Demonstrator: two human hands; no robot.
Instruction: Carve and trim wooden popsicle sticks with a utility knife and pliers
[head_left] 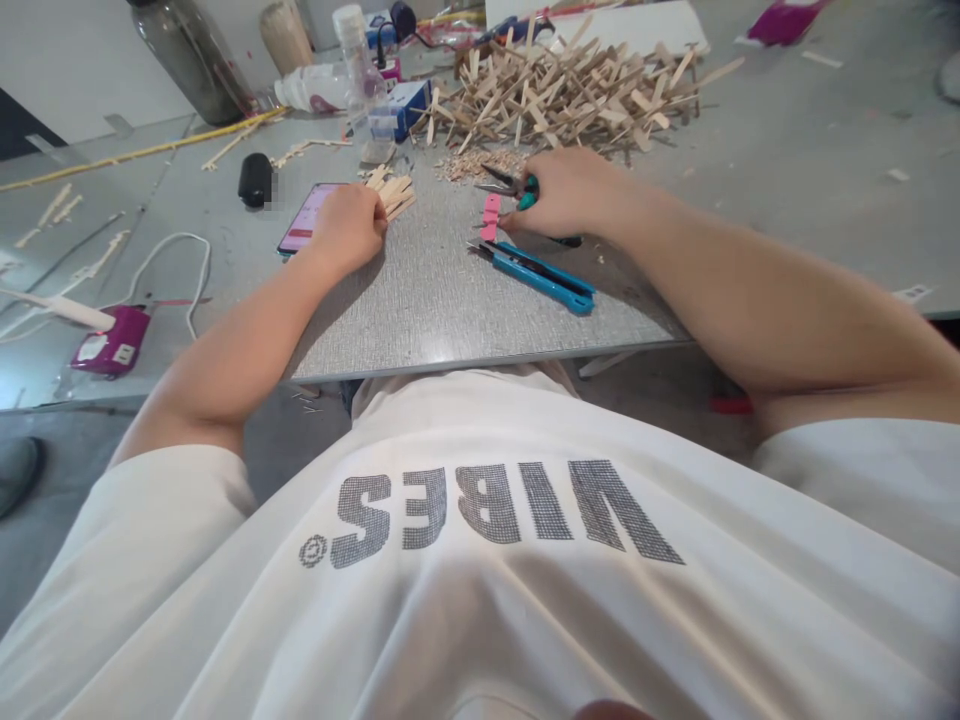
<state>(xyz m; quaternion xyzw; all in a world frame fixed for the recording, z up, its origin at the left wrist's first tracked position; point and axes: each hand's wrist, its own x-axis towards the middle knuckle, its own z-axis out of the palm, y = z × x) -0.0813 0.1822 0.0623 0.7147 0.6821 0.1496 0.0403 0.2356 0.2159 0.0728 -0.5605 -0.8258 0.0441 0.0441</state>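
My right hand [574, 195] is wrapped round a pair of pliers [513, 184] with green handles, whose dark, pointed jaws are parted and face left. Just below those jaws lies a small pink piece [490, 217], close to my fingertips. A blue snap-off cutter [544, 277] rests on the table in front of that hand. My left hand [349, 228] is curled with its fingertips beside a small stack of wooden sticks [394, 190]; whatever it pinches is hidden. Partly under the left wrist is a phone [307, 222] with a lit screen.
A big heap of wooden sticks [562, 95] covers the table's back, with wood chips [480, 164] before it. Clear bottles [364, 90], a blue box [409, 108] and a dark bottle [191, 60] stand back left. A black case [256, 180] and white cable [206, 260] lie left.
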